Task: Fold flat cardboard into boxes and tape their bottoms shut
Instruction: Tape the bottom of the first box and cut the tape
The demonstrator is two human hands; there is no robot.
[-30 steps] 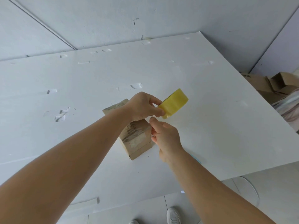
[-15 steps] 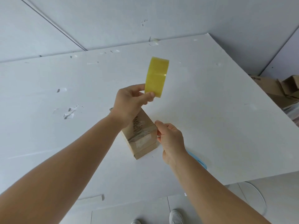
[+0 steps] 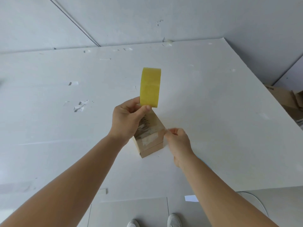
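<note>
Cardboard box, small and brown, stands on the white bench near its front edge, roughly centre of view, w/ clear tape already across its top face and down the near side. Print on the top face is too blurred to read.

L hand is raised over the box's far end, thumb and fingers pinching the bottom rim of a yellow tape roll; roll stands on edge above the hand, clear of the bench. A clear strip of tape runs from the roll down to the R hand, which pinches the strip's end btw thumb and fingertips just beside the box's right top corner. Can't tell if that end touches the cardboard.

Bench surface carries scattered scraps of old tape, mostly left and back. More brown cardboard is piled off the bench's right edge. White shoes show on the floor at the bottom of view, plus a small white paper scrap on the floor.
</note>
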